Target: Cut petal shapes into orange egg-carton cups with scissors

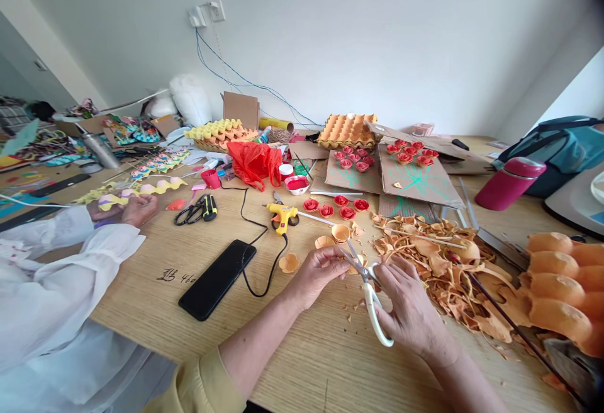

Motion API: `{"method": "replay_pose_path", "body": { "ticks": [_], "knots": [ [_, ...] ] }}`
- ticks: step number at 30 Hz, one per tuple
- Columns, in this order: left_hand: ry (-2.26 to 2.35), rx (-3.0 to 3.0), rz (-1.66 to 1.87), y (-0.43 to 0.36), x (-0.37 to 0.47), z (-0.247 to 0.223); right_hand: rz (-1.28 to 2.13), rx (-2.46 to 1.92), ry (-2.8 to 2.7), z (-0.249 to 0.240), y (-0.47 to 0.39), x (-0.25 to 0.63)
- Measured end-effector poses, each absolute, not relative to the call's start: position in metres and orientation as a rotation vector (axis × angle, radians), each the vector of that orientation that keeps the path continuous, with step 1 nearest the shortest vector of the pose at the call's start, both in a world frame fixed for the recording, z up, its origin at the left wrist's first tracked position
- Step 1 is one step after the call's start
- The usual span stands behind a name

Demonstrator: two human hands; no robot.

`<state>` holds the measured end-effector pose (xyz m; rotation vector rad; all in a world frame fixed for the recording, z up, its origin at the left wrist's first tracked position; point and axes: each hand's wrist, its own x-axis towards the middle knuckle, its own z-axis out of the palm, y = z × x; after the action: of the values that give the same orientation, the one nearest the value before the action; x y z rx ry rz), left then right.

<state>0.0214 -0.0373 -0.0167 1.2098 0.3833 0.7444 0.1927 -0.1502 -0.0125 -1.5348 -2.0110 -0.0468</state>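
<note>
My right hand (409, 305) is closed around the white handles of a pair of scissors (363, 272). Their blades are parted and point up and left, close to my left fingertips. Fingers pinched, my left hand (318, 273) holds a small orange egg-carton piece (357, 264), partly hidden behind the blades. Just beyond lie cut carton cups (340, 232), and a petal-shaped cup (289, 264) is to the left. Small orange scraps dot the wood below the scissors. A large pile of carton trimmings (453, 274) lies right of my right hand.
A yellow glue gun (283, 216) and a black phone (217, 279) are left of centre, a cord crossing the phone. Red paper-pulp roses (326, 210) sit ahead. An orange egg tray (557, 281) and pink bottle (510, 182) stand right. A co-worker's hand (139, 210) is at left.
</note>
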Motion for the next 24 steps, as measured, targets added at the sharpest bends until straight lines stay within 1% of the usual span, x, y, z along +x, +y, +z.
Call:
{"method": "replay_pose_path", "body": {
  "ticks": [12, 24],
  "knots": [
    [0.338, 1.385, 0.73, -0.035, 0.013, 0.007, -0.028, -1.48, -2.066, -0.01, -0.151, 0.196],
    [0.358, 1.712, 0.796, -0.023, 0.006, 0.007, -0.033, -1.466, -2.111, -0.007, -0.151, 0.198]
  ]
}}
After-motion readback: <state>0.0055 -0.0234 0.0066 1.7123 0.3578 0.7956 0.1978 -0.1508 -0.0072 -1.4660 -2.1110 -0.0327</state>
